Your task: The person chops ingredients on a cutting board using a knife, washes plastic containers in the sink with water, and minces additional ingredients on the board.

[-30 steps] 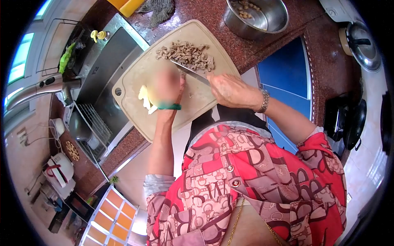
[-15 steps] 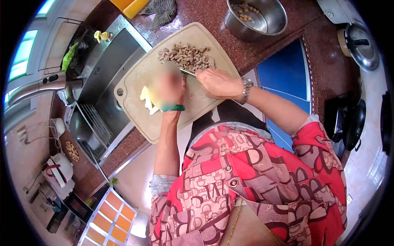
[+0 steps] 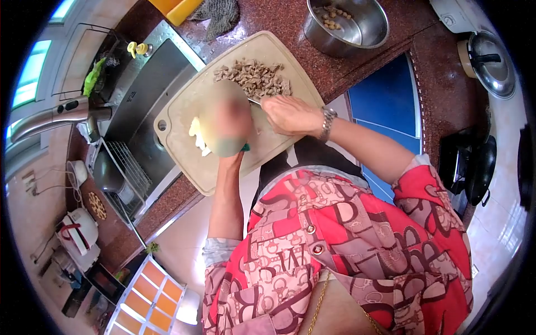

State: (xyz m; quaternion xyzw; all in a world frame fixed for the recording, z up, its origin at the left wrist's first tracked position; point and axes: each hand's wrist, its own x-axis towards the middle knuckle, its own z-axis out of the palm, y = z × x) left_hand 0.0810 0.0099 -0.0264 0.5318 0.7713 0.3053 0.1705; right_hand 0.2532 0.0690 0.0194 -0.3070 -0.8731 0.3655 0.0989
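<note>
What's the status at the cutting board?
Right hand gripping knife. Left hand blurred, grip unclear. Chopped meat piled on cutting board. Blade mostly hidden.

L hand (image 3: 226, 118) blurred, grip unclear; R hand (image 3: 291, 115) curled, v. nr L hand.

The reddish-brown speckled stone counter (image 3: 279, 17) carries a beige rectangular cutting board (image 3: 192, 164) with rounded corners, its left part reaching over the sink (image 3: 142, 92). A round stainless-steel pot (image 3: 338, 44) stands far right of the board. Far left lie a crumpled grey mesh cloth (image 3: 222, 19) and, beside it, a smooth yellow-orange object (image 3: 181, 11), cut off by the view's edge.
</note>
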